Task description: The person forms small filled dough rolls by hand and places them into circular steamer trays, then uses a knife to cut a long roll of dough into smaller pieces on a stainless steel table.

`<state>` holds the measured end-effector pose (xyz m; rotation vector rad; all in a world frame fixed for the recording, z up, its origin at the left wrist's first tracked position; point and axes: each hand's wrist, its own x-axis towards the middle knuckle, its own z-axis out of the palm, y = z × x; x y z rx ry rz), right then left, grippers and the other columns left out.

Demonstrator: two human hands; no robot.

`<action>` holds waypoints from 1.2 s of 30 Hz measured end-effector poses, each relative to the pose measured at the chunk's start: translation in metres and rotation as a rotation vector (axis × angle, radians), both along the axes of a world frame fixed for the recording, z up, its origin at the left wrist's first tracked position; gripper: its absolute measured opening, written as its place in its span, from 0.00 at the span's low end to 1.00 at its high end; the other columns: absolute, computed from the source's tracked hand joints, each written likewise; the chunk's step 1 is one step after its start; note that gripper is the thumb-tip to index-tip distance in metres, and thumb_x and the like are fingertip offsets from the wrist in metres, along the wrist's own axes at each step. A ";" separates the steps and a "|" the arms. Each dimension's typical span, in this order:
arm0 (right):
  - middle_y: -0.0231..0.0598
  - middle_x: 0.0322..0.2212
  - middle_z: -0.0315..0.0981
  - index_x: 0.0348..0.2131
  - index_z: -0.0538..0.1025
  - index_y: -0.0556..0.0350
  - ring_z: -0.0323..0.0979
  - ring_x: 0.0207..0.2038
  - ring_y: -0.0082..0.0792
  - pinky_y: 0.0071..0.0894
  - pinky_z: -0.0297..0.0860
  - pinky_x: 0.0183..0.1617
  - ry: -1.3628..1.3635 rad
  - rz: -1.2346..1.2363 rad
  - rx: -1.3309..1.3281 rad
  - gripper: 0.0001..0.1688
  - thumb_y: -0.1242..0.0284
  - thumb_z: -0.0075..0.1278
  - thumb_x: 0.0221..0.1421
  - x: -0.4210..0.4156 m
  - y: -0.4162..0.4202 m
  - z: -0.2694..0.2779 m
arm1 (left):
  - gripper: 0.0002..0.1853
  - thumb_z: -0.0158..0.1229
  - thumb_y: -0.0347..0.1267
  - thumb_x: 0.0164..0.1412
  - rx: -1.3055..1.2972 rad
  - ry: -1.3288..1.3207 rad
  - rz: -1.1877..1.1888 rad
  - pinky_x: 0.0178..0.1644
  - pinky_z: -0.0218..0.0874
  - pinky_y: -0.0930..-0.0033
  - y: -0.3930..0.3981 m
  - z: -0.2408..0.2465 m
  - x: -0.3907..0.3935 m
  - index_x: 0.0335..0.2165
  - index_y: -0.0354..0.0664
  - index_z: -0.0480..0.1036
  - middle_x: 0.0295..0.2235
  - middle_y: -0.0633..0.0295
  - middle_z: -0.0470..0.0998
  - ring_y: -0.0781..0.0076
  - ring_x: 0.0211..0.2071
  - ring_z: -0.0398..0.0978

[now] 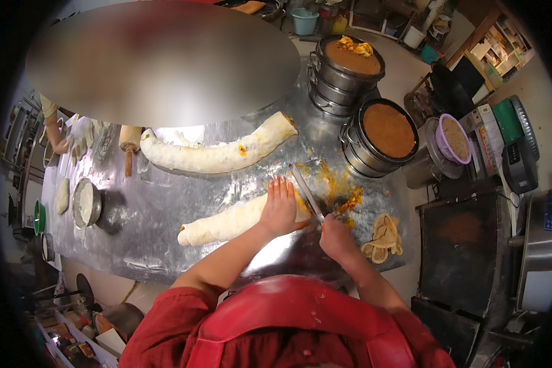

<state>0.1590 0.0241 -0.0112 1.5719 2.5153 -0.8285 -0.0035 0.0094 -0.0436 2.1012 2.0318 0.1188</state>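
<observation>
My left hand (281, 207) lies flat on the right end of a filled dough roll (230, 218), pressing it against the metal worktable (156, 248). Orange filling shows at the roll's cut end, beside my fingers. In my right hand (336, 237) is a knife (308, 192), its blade pointing away from me just right of that end. Whether the blade touches the dough is hard to tell. A second, longer dough roll (211, 156) curves across the table farther off, with a small orange spot on its side. Smears of orange filling (349, 202) mark the metal right of the knife.
Stacked steamers (349, 78) and a pot with a brown top (389, 131) stand at the back right. A crumpled tan cloth (382, 238) lies near the right edge. Leftward are a flour bowl (86, 204), a rolling pin (129, 142) and a dough piece (62, 196). Another person's hand (60, 146) shows far left.
</observation>
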 end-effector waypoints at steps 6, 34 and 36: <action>0.61 0.23 0.68 0.27 0.63 0.67 0.68 0.29 0.57 0.50 0.64 0.35 -0.013 -0.019 0.066 0.08 0.81 0.40 0.40 -0.005 -0.004 -0.006 | 0.48 0.52 0.53 0.40 0.264 0.076 -0.024 0.58 0.29 0.51 0.005 -0.032 0.016 0.46 0.19 0.50 0.50 0.31 0.49 0.39 0.55 0.42; 0.60 0.17 0.67 0.34 0.58 0.73 0.67 0.25 0.59 0.51 0.63 0.31 -0.035 0.074 0.047 0.20 0.82 0.41 0.36 -0.011 -0.025 0.035 | 0.54 0.49 0.60 0.40 0.146 0.046 -0.089 0.58 0.30 0.52 -0.023 -0.029 -0.026 0.47 0.17 0.48 0.50 0.30 0.48 0.40 0.55 0.43; 0.61 0.17 0.67 0.33 0.58 0.73 0.67 0.26 0.60 0.52 0.62 0.32 -0.025 0.098 0.030 0.19 0.82 0.41 0.36 -0.012 -0.021 0.032 | 0.54 0.48 0.60 0.40 0.092 0.042 -0.084 0.58 0.29 0.53 -0.022 -0.027 -0.026 0.48 0.18 0.47 0.51 0.31 0.47 0.41 0.55 0.42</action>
